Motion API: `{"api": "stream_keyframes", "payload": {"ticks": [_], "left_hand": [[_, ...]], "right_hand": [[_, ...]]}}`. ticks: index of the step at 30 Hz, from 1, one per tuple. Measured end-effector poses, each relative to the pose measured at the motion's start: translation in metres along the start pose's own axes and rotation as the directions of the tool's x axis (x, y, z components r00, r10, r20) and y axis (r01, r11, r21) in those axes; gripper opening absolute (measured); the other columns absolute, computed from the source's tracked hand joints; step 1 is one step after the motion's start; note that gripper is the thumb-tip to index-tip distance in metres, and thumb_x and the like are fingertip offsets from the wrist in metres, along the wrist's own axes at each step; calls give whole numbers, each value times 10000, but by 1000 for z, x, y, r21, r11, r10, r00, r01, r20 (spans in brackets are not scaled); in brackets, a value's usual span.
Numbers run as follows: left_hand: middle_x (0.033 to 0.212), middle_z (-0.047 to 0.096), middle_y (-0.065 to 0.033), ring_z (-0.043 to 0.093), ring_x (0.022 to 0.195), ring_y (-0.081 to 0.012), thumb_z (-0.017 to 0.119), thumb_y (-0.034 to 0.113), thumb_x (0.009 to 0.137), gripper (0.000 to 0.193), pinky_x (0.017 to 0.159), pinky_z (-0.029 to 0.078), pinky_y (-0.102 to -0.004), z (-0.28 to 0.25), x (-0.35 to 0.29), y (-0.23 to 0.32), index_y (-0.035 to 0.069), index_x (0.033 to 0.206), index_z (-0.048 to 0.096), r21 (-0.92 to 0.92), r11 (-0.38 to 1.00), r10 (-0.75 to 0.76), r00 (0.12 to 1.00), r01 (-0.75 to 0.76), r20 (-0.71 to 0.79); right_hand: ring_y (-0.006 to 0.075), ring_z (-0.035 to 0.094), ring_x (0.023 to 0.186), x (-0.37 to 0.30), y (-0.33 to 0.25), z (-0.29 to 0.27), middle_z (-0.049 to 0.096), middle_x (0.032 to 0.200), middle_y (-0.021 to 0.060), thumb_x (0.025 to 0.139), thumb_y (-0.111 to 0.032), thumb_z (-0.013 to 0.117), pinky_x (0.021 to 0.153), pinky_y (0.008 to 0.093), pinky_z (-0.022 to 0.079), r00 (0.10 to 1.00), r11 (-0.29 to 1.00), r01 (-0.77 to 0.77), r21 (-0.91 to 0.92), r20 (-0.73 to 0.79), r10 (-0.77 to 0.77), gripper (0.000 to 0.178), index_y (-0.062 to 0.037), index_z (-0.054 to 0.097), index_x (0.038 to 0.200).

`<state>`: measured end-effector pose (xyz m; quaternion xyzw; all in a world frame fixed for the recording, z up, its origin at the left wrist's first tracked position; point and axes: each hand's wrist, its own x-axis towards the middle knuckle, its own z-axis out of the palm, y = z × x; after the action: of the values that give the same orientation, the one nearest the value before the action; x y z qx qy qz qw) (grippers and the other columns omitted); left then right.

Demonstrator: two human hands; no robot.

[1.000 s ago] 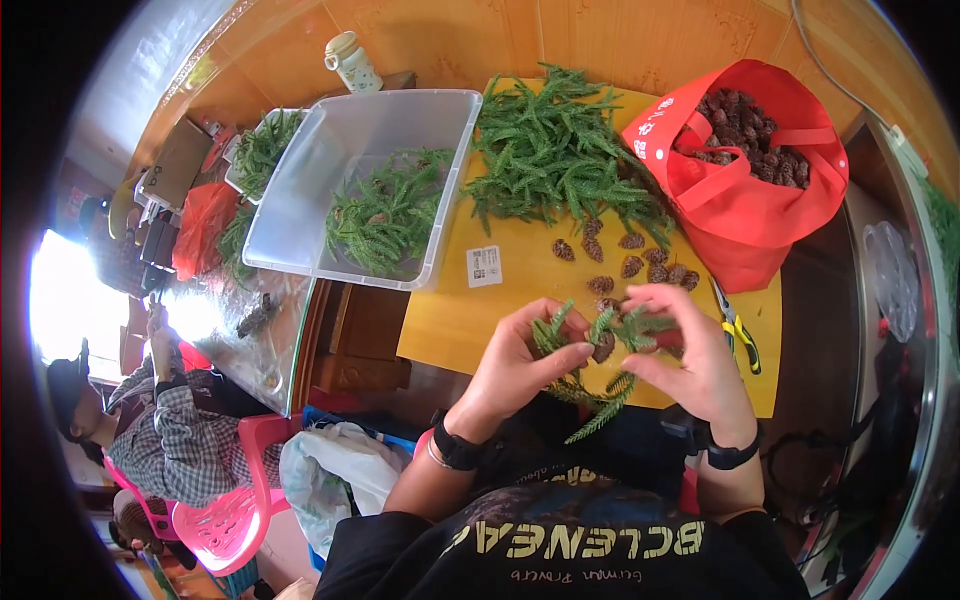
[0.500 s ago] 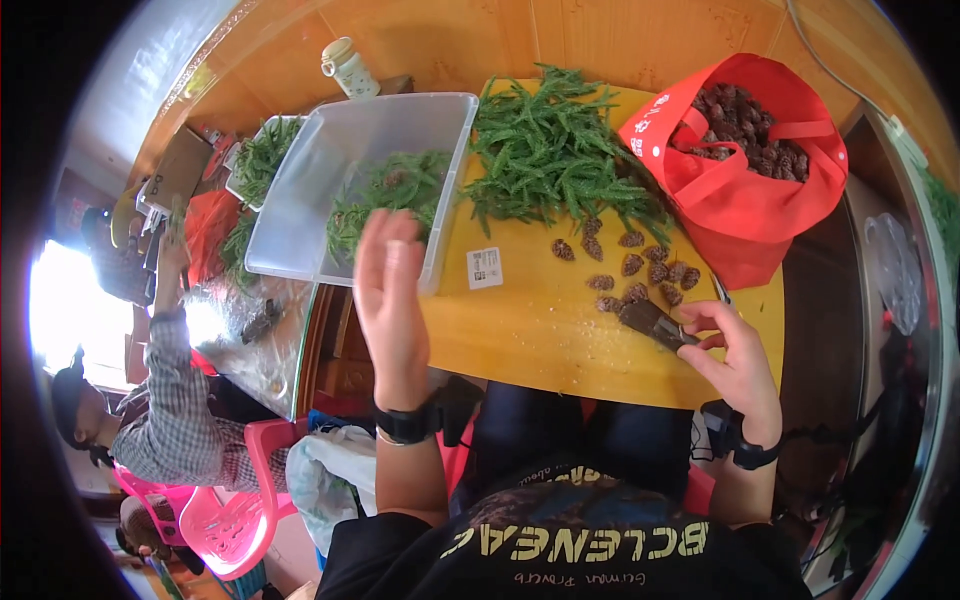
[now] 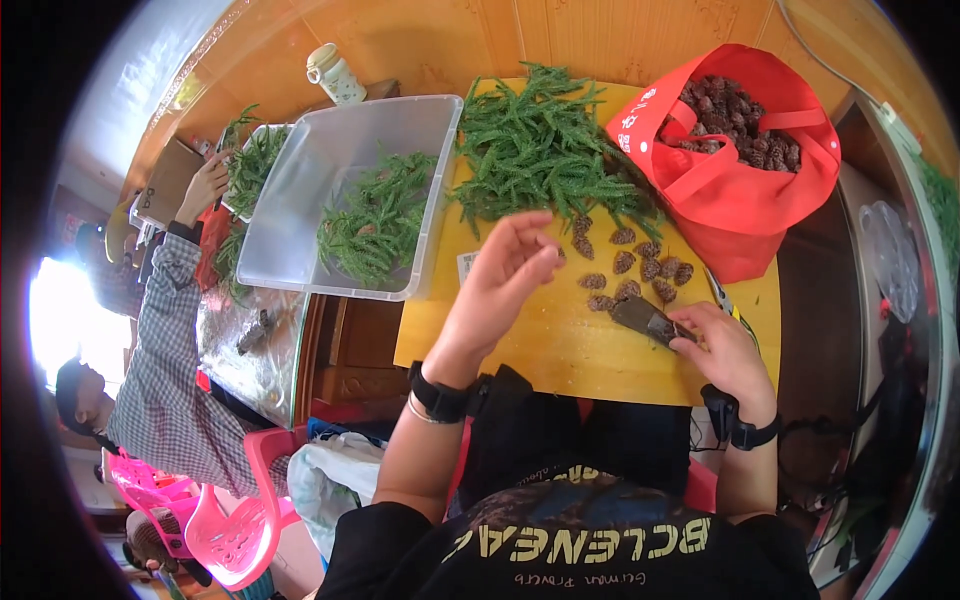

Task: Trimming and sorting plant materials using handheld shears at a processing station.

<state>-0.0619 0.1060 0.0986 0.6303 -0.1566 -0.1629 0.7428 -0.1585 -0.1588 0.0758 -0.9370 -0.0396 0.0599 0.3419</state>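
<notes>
My left hand [image 3: 512,272] hovers over the yellow tabletop [image 3: 470,350], fingers loosely curled and apart, with nothing visible in it. Below it a white label card [image 3: 464,265] is mostly hidden. My right hand [image 3: 722,345] has its thumb and fingers closed on the end of a dark brown, narrow bundle [image 3: 645,321] lying on the table; its kind is unclear. Several small brown pine cones [image 3: 650,268] lie scattered just beyond the bundle. Farther back spreads a pile of green artificial pine sprigs [image 3: 545,150].
A clear plastic bin [image 3: 270,235] with green sprigs [image 3: 375,225] stands left. A red bag [image 3: 735,225] full of pine cones [image 3: 740,120] stands at right, a tool [image 3: 722,295] beside it. A bottle [image 3: 336,75] stands behind. A co-worker's hand [image 3: 205,188] reaches toward a tray of greenery at far left.
My left hand has moved from beside the bin rightward over the table. My right hand stays at the bundle. The co-worker's arm has reached farther forward, and the view has shifted slightly.
</notes>
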Motion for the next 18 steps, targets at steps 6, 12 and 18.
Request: {"api": "stream_keyframes", "payload": {"ticks": [6, 12, 18], "left_hand": [[973, 547, -34, 528, 893, -99, 537, 138, 907, 332, 742, 438, -230, 4, 39, 25, 2, 1197, 450, -22, 992, 126, 989, -127, -72], [982, 588, -32, 520, 864, -75, 544, 173, 901, 289, 738, 424, -206, 3, 49, -5, 24, 1148, 530, 301, 939, 161, 986, -167, 42], [1039, 580, -200, 594, 874, -261, 593, 217, 838, 404, 786, 468, -342, 3, 57, -24, -17, 1152, 493, 590, 784, 188, 980, -193, 70]], "right_hand": [[301, 581, 844, 18, -10, 25, 578, 888, 108, 760, -105, 645, 702, 366, 473, 974, 974, 141, -176, -153, -168, 214, -62, 591, 962], [283, 588, 831, 14, -39, 68, 577, 847, 86, 750, -116, 637, 671, 392, 478, 968, 920, -1, -392, -233, -98, 146, -98, 573, 880], [286, 599, 765, 4, -43, 75, 595, 753, 69, 696, -63, 649, 632, 390, 476, 942, 944, 25, -329, -309, -133, 193, -109, 567, 865]]}}
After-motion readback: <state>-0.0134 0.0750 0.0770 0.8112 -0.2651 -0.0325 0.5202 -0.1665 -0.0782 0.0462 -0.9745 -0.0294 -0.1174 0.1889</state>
